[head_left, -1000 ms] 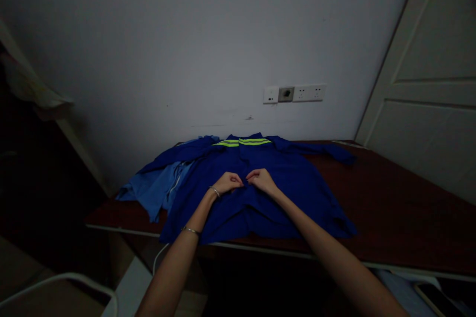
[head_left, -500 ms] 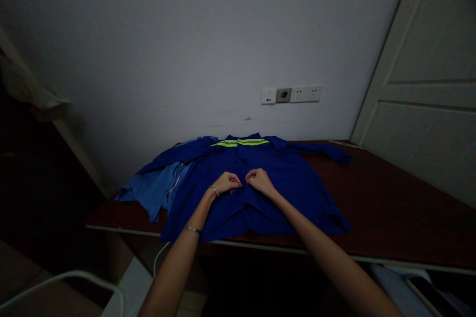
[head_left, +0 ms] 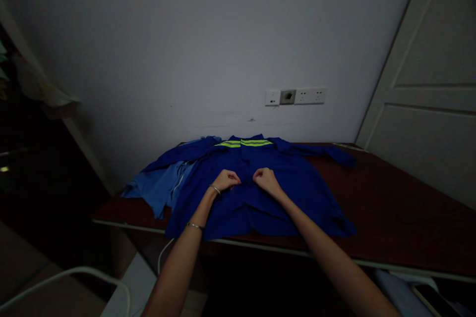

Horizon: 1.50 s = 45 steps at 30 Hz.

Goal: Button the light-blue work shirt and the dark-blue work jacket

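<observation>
A dark blue long-sleeved work jacket (head_left: 305, 183) lies spread out on the table, its collar toward the wall and its hem at the front edge. Yellow-green reflective stripes (head_left: 256, 143) cross its chest. My left hand (head_left: 226, 179), with two bracelets on the arm, pinches cloth just left of the jacket's centre line. My right hand (head_left: 266, 181) is closed a short way to the right, its fingertips at the cloth beside the centre line. The cloth between my fingers is mostly hidden. Small folds run below both hands.
Light blue clothing (head_left: 156, 185) lies partly under the jacket's left sleeve on the brown table (head_left: 383, 203). Wall sockets (head_left: 303, 96) sit above the table. A white cable (head_left: 82, 270) loops at lower left. A phone-like dark object (head_left: 433, 299) rests below the tabletop at right.
My right hand has moved a little to the right, widening the gap between my hands. The left hand stays about where it was. The view has shifted slightly.
</observation>
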### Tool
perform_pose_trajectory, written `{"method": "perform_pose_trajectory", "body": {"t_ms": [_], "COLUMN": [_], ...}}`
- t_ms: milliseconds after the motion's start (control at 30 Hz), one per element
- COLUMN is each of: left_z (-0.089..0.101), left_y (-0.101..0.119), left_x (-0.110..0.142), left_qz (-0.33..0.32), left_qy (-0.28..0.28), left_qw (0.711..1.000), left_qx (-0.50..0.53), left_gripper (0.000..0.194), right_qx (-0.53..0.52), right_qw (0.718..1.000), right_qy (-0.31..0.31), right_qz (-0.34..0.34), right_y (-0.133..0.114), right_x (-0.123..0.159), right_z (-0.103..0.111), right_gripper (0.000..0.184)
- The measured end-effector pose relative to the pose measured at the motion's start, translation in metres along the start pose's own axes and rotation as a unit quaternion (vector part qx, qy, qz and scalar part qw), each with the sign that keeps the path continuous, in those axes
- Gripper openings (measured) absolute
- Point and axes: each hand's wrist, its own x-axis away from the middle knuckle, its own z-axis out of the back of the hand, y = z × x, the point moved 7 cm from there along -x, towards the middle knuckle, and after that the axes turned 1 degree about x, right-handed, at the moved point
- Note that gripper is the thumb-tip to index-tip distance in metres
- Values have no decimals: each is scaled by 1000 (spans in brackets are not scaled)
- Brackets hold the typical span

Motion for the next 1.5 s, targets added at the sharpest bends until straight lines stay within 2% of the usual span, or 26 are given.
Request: {"method": "perform_pose_trajectory", "body": {"t_ms": [100, 233, 300, 433, 500, 600, 667, 733, 833, 900, 1033, 1133, 1233, 1367, 1500], "left_z": [12, 8, 7, 18, 18, 3, -10, -24, -43, -52, -56, -54, -48, -45, -44], "left_y": [2, 5, 10, 32, 43, 50, 51, 48, 41, 37, 35, 34, 31, 26, 24], "left_x": [3, 5, 7, 21, 34, 56, 70, 81, 88, 90, 94, 96, 99, 100, 99], "left_qz": [-12, 9, 8, -38, -50, -32, -19, -10, 1, 1, -16, -22, -18, 2, 11], "left_qy": [42, 23, 35, 157, 191, 170, 157, 150, 128, 114, 98, 96, 123, 139, 151], "left_qw": [998, 998, 998, 985, 980, 983, 982, 981, 985, 989, 995, 992, 986, 981, 974], "left_qx": [33, 57, 57, 53, 24, -54, -101, -126, -120, -92, 16, 84, 111, 137, 170], "left_gripper": [19, 32, 33, 23, 20, 18, 17, 18, 22, 24, 20, 18, 19, 22, 22], "right_qx": [-12, -56, -77, -92, -87, -58, -24, 19, 87, 111, 111, 59, -33, -135, -172], "right_qw": [1000, 998, 996, 995, 995, 996, 996, 993, 972, 962, 963, 976, 984, 984, 982], "right_qy": [-5, -29, -36, -41, -44, -57, -34, 32, 147, 180, 159, 140, 127, 82, 47], "right_qz": [-25, -32, -25, -11, -1, 42, 77, 116, 162, 173, 185, 153, 117, 80, 64], "right_y": [9, 14, 13, 7, 2, -10, -19, -29, -48, -59, -70, -60, -44, -29, -25], "right_x": [-3, -5, -5, -5, -4, 9, 27, 52, 95, 117, 135, 132, 127, 119, 110], "right_z": [6, 3, 1, 5, 9, 13, 16, 22, 28, 24, 8, -2, -10, -21, -24], "right_gripper": [22, 20, 18, 17, 17, 19, 22, 25, 29, 29, 20, 17, 15, 16, 17]}}
